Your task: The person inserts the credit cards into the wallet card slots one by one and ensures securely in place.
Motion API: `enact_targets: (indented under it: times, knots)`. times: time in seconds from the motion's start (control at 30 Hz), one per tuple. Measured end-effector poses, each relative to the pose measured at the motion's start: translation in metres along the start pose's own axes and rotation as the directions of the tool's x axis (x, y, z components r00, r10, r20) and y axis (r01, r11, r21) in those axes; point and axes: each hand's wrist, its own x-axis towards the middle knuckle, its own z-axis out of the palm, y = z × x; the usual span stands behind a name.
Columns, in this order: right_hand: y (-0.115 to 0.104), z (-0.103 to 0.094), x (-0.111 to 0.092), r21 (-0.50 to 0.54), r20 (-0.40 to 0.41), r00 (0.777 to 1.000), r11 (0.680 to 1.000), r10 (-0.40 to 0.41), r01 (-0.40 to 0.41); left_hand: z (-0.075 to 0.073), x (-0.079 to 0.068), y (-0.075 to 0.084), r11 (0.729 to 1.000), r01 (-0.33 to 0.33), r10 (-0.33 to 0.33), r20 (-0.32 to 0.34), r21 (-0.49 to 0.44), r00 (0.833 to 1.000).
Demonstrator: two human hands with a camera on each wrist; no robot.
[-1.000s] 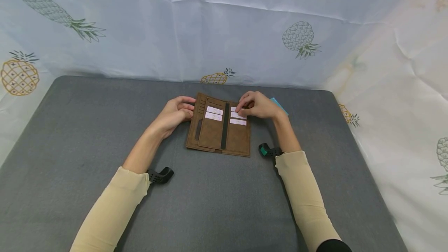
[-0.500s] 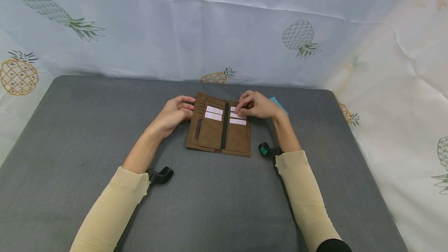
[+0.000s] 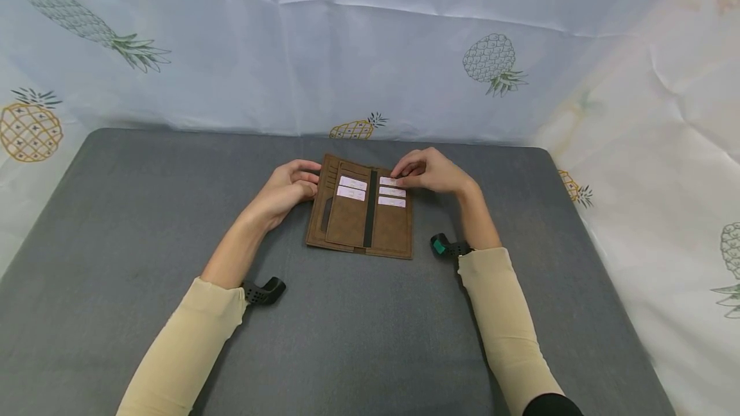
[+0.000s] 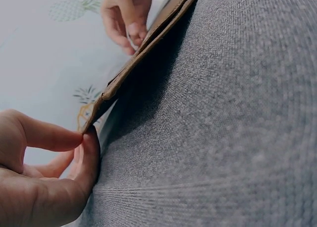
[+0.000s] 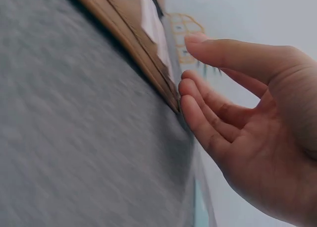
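A brown wallet point(image 3: 347, 226) lies spread open on the grey table, with pale pink cards point(image 3: 392, 201) in slots on both sides of a black strap point(image 3: 370, 210). My left hand point(image 3: 282, 190) pinches the wallet's left edge between thumb and finger; the left wrist view shows that edge point(image 4: 94, 113) lifted off the cloth. At the upper right slots is my right hand point(image 3: 436, 171). Seen from the right wrist, its fingers point(image 5: 213, 113) are fairly straight, the thumb stands apart from them, and nothing is between them. Part of the top right card point(image 3: 387, 180) is covered by this hand.
A teal object point(image 5: 200, 207) shows at the bottom of the right wrist view, on the table beyond the right hand. Behind the grey table point(image 3: 173, 242) hangs a pale curtain point(image 3: 231, 50) with pineapple prints.
My right hand has shifted slightly up and right, off the middle right card, which now shows fully. The blue object beside it is now hidden in the head view. My left hand stays put.
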Motion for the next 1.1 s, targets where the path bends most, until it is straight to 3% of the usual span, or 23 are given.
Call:
enact_targets:
  times: [0.2, 0.33, 0.43, 0.77, 1.1]
  knots:
    - [0.013, -0.022, -0.018, 0.068, -0.135, 0.989, 0.996, 0.06, -0.051, 0.0, 0.0, 0.0, 1.0, -0.003, 0.003, -0.002, -0.004, 1.0]
    - [0.022, -0.034, -0.033, 0.094, -0.259, 0.952, 0.986, 0.16, -0.139, 0.001, 0.0, 0.0, 1.0, -0.002, 0.002, -0.002, -0.008, 1.0]
    - [0.029, -0.04, -0.041, 0.049, -0.312, 0.926, 0.977, 0.213, -0.208, 0.0, 0.0, -0.001, 1.0, -0.001, 0.001, -0.003, -0.01, 1.0]
    - [0.045, -0.048, -0.051, -0.039, -0.328, 0.877, 0.923, 0.351, -0.384, 0.0, 0.001, -0.001, 1.0, -0.001, 0.001, 0.002, -0.012, 1.0]
    - [0.046, -0.046, -0.05, -0.068, -0.34, 0.863, 0.906, 0.374, -0.419, 0.0, 0.001, -0.001, 1.0, -0.002, 0.002, -0.005, -0.008, 1.0]
